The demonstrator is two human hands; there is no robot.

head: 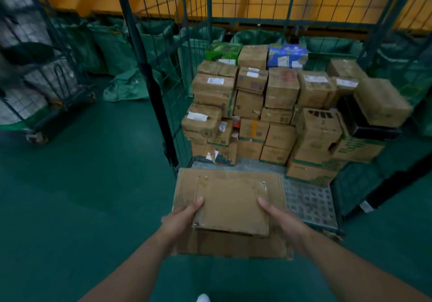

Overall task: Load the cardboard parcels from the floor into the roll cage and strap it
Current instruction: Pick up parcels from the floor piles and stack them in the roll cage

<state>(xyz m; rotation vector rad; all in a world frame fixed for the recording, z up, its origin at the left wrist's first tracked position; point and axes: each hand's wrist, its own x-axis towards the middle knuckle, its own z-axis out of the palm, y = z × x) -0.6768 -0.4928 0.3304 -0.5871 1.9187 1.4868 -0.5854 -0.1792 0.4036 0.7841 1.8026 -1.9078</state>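
Gripping a small parcel [231, 205] by its sides, the left hand [181, 220] and right hand [282, 220] are clamping it, thumbs on top. It is lying on one large flat parcel [224, 177] at the front edge of the roll cage [308, 203] base. Stacked parcels [280, 91] are filling the back, too overlapped to count, with one green pack [223, 50] and one blue pack [287, 55] topping them. White labels [215, 81] are showing — their writing too blurred to read.

roll cage base [308, 204], stacked cardboard parcels [280, 135]
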